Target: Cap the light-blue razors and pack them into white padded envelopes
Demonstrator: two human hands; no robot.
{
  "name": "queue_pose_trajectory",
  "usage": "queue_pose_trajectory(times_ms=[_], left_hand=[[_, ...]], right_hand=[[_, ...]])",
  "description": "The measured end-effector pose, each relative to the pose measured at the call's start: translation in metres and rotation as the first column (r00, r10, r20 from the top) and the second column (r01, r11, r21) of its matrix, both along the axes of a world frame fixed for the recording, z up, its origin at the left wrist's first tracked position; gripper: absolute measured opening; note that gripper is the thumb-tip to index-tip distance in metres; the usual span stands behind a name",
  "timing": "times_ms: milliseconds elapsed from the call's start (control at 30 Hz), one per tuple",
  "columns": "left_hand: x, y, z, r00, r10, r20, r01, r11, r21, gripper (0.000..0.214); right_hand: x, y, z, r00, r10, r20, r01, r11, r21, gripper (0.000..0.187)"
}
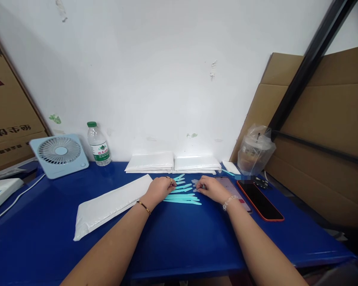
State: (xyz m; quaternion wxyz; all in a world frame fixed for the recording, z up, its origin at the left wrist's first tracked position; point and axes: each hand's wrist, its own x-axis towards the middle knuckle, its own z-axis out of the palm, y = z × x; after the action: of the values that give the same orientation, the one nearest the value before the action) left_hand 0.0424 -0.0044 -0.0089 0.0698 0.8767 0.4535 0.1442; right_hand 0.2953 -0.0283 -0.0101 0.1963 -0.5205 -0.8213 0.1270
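Note:
Several flat teal strips [183,197] lie roughly side by side on the blue table, most pointing left to right. My left hand [160,190] is at their left ends, its fingers closed on the end of a strip; the fingertips are partly hidden. My right hand [210,188] is to the right of the strips, its fingers curled together at some small translucent pieces [194,182]. Those pieces are too small to name, and my fingers cover part of them. A long white plastic packet [113,204] lies slanted beside my left forearm.
Stacked white packets [150,163] line the wall. At left are a light blue fan [61,153] and a water bottle [99,145]. At right are a phone [259,200] in an orange-red case, another phone [231,188] partly under my wrist, and a bagged drink cup [253,153].

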Motion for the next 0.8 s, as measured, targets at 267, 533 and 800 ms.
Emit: queue_pose_trajectory(times_ms=[267,533,800], left_hand=[[0.004,-0.007,0.008,0.999,-0.032,-0.005,0.032,0.999,0.021,0.015],[0.007,0.001,-0.001,0.999,-0.044,0.011,0.044,0.999,-0.018,0.01],[0.002,-0.005,0.002,0.99,-0.112,0.084,0.111,0.994,0.02,0.018]], right_hand=[[-0.003,0.002,-0.002,0.999,-0.017,0.036,0.014,0.997,0.08,0.012],[-0.024,0.004,-0.009,0.993,0.113,-0.02,-0.109,0.984,0.14,0.012],[0.012,0.002,0.005,0.994,-0.078,-0.08,0.087,0.988,0.124,0.026]])
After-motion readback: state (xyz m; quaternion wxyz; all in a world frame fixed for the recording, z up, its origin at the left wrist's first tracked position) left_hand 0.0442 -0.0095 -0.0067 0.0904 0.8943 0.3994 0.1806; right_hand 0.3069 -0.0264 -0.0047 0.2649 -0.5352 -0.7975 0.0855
